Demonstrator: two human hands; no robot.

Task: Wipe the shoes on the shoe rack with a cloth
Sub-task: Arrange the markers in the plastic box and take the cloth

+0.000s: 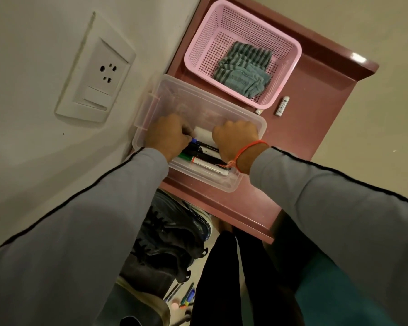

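Observation:
Both of my hands reach into a clear plastic box (250,118) on top of the maroon shoe rack (316,109). My left hand (167,136) has its fingers curled against a white roll-like thing (205,135), right by a blue marker cap (194,140). My right hand (236,140) sits knuckles up at the other end of that white thing, its fingertips hidden. A grey striped cloth (243,69) lies folded in a pink basket (198,52) behind the box. Dark laced shoes (172,234) stand on a lower shelf.
Several markers (207,161) lie in the clear box. A small white tube (282,106) lies on the rack top right of the basket. A wall with a socket plate (97,74) runs close on the left. Pens (186,297) lie on the floor below.

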